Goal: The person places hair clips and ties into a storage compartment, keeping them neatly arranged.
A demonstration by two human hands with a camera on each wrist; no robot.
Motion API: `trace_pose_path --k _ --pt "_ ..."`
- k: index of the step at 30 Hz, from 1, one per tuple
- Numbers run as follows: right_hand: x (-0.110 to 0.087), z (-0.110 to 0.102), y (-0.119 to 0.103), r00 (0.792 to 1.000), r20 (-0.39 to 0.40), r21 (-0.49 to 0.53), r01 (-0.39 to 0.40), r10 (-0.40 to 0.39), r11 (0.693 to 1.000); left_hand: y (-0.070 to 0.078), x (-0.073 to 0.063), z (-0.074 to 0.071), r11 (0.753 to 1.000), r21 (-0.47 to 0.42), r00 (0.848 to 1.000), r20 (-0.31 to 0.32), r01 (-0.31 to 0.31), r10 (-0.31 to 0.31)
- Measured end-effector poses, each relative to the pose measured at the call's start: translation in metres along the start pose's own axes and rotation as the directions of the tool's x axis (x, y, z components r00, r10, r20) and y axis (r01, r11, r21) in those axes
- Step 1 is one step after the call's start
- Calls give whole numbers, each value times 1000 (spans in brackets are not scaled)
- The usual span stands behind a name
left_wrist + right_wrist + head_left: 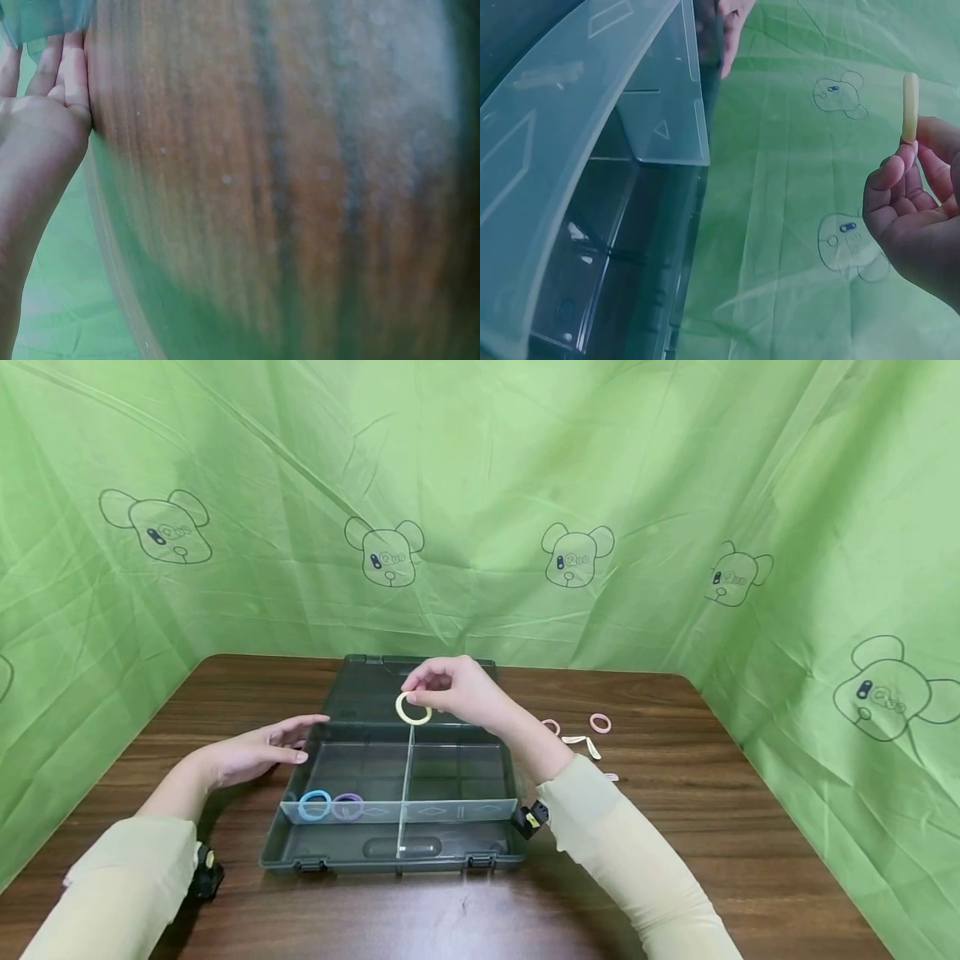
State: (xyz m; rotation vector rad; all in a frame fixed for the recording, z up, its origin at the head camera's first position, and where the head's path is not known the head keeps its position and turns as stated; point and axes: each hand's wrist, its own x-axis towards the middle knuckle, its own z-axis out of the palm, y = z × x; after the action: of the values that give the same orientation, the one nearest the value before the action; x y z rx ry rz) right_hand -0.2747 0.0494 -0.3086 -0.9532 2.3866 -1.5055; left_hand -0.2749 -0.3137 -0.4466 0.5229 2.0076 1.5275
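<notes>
My right hand (461,689) pinches a yellow hair tie (413,722) between thumb and fingers, held up above the back of a dark translucent plastic box (480,864). In the right wrist view the yellow hair tie (910,109) shows edge-on at the fingertips. My left hand (258,753) lies along the box's left side, fingers extended and thumb at the rim. In the left wrist view, that hand's fingers (73,75) reach the box's edge. A blue hair tie (302,808) and a purple hair tie (359,814) sit side by side at the left, overlapping the cross divider (465,812).
The box's lid (360,689) lies open toward the back. A lengthwise divider (407,772) splits the inside. Right of the box, partly behind my right arm, are pink hair ties (609,723) and small pale clip-like pieces (593,749). Green cloth (480,460) hangs around the wooden table (712,827).
</notes>
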Motion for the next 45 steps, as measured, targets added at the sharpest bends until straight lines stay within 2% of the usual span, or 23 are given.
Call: trace_pose_path --k 7,16,22,25,30,34,41,45 --pt "17 15 -1 996 82 27 -33 31 999 2 -1 0 1000 -1 1000 0 3 -3" --pt "31 33 11 983 174 50 -62 52 997 4 0 1 1000 -2 1000 7 -4 4" --pt "38 45 23 965 260 -2 -34 33 999 7 0 2 1000 -10 1000 10 9 -8" --pt "40 49 29 944 329 -27 0 9 1000 7 0 2 1000 -24 1000 10 6 -6" --pt "42 56 39 894 447 -71 55 -18 996 4 1 2 1000 -14 1000 11 15 -15" --pt "42 61 46 864 502 -119 103 -30 987 1 2 0 1000 -6 1000 10 17 -17" --pt "42 70 51 790 612 -191 181 -27 965 1 1 -1 1000 -2 1000 9 16 -16" --pt "43 75 53 759 650 -228 223 -23 948 1 0 -1 1000 5 1000 3 26 -26"
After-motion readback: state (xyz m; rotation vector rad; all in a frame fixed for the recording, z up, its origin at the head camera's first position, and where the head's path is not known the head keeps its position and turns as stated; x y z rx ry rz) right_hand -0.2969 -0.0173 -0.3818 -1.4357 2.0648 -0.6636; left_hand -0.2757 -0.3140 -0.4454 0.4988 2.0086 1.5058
